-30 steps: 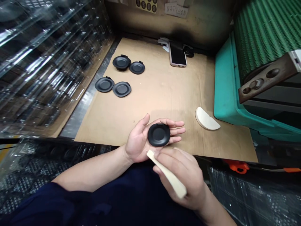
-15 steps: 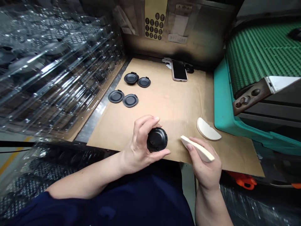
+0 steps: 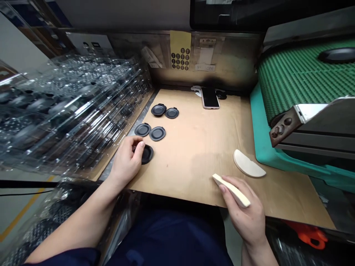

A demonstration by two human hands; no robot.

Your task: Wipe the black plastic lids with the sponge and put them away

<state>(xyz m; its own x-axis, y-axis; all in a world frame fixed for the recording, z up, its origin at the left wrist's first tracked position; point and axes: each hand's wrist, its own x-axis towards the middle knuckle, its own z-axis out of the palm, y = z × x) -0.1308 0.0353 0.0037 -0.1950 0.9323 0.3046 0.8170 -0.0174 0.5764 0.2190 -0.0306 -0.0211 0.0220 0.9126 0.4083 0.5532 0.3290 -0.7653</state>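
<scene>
Left hand (image 3: pixel 127 159) pinches black dish (image 3: pixel 148 154) at left of brown cardboard (image 3: pixel 191 147); right hand (image 3: pixel 248 216) grips cream pad (image 3: pixel 233 191) near front edge. Clear trays (image 3: pixel 91 111) stacked left; green conveyor (image 3: pixel 294 77) right, by teal bin (image 3: pixel 259 136).

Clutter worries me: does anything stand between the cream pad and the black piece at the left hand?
Nothing visible does: only cardboard shows between the cream pad in the right hand and the black piece at the left hand.

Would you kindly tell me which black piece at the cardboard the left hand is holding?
The frontmost black piece, by the left edge of the cardboard: the left hand grips it alone; the others on the cardboard lie farther back.
</scene>
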